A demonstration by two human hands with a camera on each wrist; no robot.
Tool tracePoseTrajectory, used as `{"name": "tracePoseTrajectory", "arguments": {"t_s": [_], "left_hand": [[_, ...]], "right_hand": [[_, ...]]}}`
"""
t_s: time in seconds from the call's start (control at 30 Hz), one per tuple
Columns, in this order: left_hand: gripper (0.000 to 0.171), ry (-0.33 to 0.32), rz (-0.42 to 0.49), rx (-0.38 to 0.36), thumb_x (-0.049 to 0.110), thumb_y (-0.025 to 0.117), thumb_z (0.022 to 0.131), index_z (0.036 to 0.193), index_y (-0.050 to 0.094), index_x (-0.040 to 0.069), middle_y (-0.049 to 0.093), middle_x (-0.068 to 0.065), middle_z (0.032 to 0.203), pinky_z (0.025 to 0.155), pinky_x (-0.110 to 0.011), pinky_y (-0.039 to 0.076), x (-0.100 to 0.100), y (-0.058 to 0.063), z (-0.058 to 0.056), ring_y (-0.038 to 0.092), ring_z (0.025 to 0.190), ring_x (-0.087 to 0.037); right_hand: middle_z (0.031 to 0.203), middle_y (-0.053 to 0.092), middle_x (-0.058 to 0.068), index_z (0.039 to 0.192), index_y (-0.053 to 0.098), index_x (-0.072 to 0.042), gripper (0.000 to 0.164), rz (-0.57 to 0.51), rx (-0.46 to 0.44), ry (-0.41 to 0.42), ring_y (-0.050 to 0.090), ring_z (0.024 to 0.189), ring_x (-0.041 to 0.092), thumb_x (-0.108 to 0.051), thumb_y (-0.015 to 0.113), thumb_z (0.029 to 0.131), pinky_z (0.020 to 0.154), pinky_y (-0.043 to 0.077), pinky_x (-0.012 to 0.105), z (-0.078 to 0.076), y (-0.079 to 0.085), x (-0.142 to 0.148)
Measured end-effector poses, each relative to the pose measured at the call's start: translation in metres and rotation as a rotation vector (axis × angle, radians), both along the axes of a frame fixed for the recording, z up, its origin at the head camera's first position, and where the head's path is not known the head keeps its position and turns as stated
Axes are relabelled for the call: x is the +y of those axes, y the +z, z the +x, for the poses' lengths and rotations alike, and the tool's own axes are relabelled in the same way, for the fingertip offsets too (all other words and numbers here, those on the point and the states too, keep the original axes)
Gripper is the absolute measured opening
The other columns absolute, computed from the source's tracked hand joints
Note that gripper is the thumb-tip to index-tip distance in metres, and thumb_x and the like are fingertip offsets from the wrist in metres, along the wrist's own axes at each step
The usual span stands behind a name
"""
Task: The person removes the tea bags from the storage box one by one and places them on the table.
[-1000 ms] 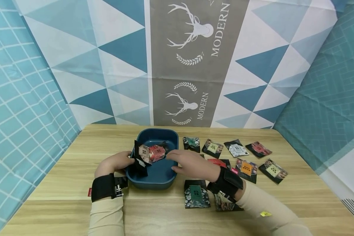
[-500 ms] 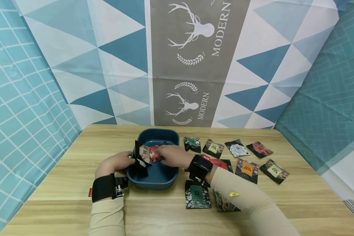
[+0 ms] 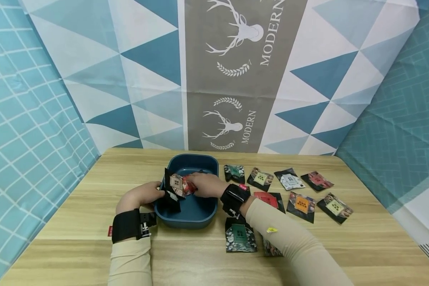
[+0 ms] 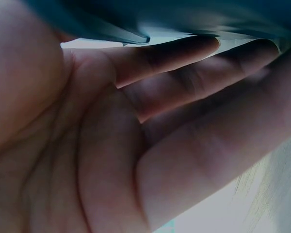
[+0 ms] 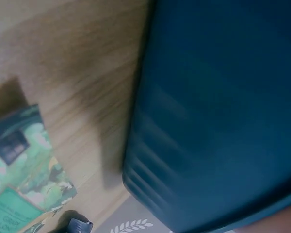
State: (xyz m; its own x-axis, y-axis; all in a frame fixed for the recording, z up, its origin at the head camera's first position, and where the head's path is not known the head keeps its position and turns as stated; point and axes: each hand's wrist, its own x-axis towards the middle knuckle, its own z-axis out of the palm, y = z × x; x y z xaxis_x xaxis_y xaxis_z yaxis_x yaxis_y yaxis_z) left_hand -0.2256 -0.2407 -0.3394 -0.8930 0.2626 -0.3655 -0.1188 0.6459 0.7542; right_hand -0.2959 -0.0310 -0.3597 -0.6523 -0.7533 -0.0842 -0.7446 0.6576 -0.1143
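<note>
A dark blue plastic bin [image 3: 196, 224] sits on the table with several sachets inside, along its left part. My left hand [image 3: 143, 196] grips the bin's left rim; in the left wrist view its fingers [image 4: 199, 80] reach under the bin's edge. Inside the bin, my right hand [image 3: 209, 185] pinches a red sachet [image 3: 188, 186], its fingertips partly hidden. Next to that lies a sachet with a beige label [image 3: 176, 182], and a black sachet [image 3: 169, 202] leans against the left wall. From the right wrist, the bin's wall [image 5: 208, 121] fills much of the view.
Right of the bin, several flat sachets lie spread out: a green-labelled one [image 3: 240, 234] in front, another green one [image 3: 234, 173] behind, an orange one [image 3: 301, 204], a white one [image 3: 289, 180] and a red one [image 3: 317, 180]. A patterned cloth [image 3: 228, 79] hangs behind the table.
My right hand has moved left and down into the bin, from above its right rim onto the red sachet. My left hand has stayed at the left rim. The head view has shifted slightly.
</note>
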Motion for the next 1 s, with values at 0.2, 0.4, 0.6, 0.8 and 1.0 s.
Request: {"name": "tracePoseTrajectory", "arguments": {"t_s": [0.2,0.4,0.6,0.8,1.0], "left_hand": [[0.046,0.008,0.013,-0.002,0.009,0.037,0.096,0.138,0.03,-0.01,0.052,-0.03,0.118,0.072,-0.04,0.056,-0.0003,-0.0014,0.0007,0.064,0.089,-0.026],[0.047,0.013,0.008,-0.001,0.01,0.037,0.096,0.138,0.029,-0.01,0.052,-0.031,0.119,0.072,-0.04,0.056,0.001,-0.0024,0.0005,0.064,0.091,-0.027],[0.052,0.01,0.003,-0.003,0.011,0.038,0.097,0.141,0.023,-0.011,0.048,-0.034,0.124,0.072,-0.04,0.056,0.0006,-0.0005,-0.0006,0.064,0.091,-0.028],[0.051,0.01,0.0,-0.007,0.01,0.038,0.096,0.14,0.024,-0.011,0.049,-0.033,0.122,0.072,-0.04,0.056,-0.0002,-0.0003,0.0,0.064,0.089,-0.026],[0.05,0.007,-0.001,-0.001,0.01,0.038,0.096,0.14,0.025,-0.011,0.049,-0.033,0.121,0.071,-0.04,0.056,-0.0001,-0.0002,0.0001,0.064,0.087,-0.025]], "right_hand": [[0.121,0.056,0.002,0.13,0.052,-0.016,0.047,0.044,-0.065,-0.02,0.056,0.102,0.016,-0.027,0.066,0.087,0.081,0.047,0.028,-0.0068,-0.0027,-0.0036],[0.135,0.053,0.001,0.142,0.04,-0.02,0.061,0.063,-0.09,-0.054,0.052,0.119,0.016,-0.03,0.065,0.087,0.099,0.044,0.034,-0.0089,-0.0048,-0.0039],[0.124,0.059,0.0,0.137,0.046,-0.019,0.054,0.033,-0.059,-0.039,0.056,0.107,0.014,-0.025,0.065,0.087,0.09,0.046,0.032,-0.0104,-0.0053,-0.0048],[0.112,0.062,-0.002,0.127,0.055,-0.02,0.043,0.04,-0.026,-0.012,0.054,0.087,0.012,-0.014,0.064,0.086,0.076,0.045,0.027,-0.0095,-0.0055,-0.0067],[0.122,0.061,-0.001,0.13,0.055,-0.021,0.042,0.076,0.024,-0.016,0.056,0.093,0.011,-0.01,0.056,0.089,0.082,0.047,0.028,-0.0069,-0.0049,-0.0076]]}}
